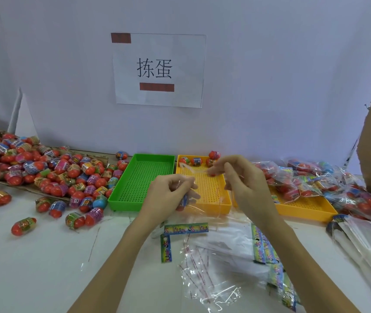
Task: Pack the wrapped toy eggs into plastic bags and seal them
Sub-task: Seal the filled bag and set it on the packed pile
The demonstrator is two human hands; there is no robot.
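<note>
Both my hands hold a clear plastic bag (205,199) up over the near yellow tray (211,206). My left hand (171,195) grips the bag's left side, where a wrapped toy egg (183,203) shows inside below my fingers. My right hand (238,175) pinches the bag's upper edge. A heap of wrapped toy eggs (44,168) covers the table at the left. Three loose eggs (197,161) lie at the far end of the yellow tray. The green tray (123,195) beside it holds nothing.
Empty clear bags (220,267) with colourful header cards (185,229) lie in front of me. Filled bags (304,181) are piled on a second yellow tray (308,211) at the right. A bundle of bags (365,242) lies at the far right. A paper sign (157,68) hangs on the wall.
</note>
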